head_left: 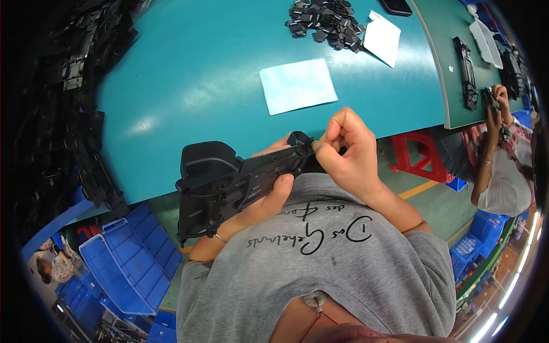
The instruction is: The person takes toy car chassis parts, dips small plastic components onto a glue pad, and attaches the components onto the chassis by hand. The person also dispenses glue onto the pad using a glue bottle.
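A long black moulded plastic part (246,182) is held tilted in front of my chest, over the near edge of the table. My left hand (273,197) grips it from beneath, the thumb lying on the near side and the fingers mostly hidden behind. At the part's right end my right hand (350,150) is closed in a pinch, its fingertips touching that end. Whatever sits between those fingertips is too small to make out. A raised black hood-like section (209,162) forms the part's left end.
On the teal table (189,74) lie a heap of small black pieces (326,24), a pale folded sheet (298,86) and a white paper (382,40). Black parts (86,131) are stacked at left. Blue crates (128,263) stand below. Another person's hands (498,106) work at right.
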Available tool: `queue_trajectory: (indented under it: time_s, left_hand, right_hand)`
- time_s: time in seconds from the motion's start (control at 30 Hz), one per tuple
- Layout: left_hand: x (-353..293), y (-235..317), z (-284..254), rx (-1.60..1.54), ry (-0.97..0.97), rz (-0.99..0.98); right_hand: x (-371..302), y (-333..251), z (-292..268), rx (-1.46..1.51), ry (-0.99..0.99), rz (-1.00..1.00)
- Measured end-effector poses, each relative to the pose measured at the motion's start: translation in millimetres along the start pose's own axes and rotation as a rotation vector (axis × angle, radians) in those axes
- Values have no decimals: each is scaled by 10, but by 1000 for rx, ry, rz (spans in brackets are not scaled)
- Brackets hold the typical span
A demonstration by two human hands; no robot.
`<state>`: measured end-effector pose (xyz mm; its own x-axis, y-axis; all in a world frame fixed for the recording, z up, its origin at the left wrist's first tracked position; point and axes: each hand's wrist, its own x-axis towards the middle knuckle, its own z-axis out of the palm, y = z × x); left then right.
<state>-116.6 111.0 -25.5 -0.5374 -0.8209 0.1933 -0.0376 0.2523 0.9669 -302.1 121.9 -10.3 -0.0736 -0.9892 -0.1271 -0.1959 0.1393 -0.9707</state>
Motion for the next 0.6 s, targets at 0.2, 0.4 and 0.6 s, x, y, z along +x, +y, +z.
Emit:
queue_trajectory:
  time_s: [0.2, 0.4, 0.6]
  left_hand:
    - [-35, -19, 74, -20, 84, -21]
    - [-48, -74, 60, -46, 57, -77]
    - [-28, -18, 32, -75, -13, -114]
  right_hand:
    - [-5, 0, 1, 9, 21, 12]
    - [-1, -11, -5, 0, 11, -12]
    - [-15, -2, -3, 4, 8, 0]
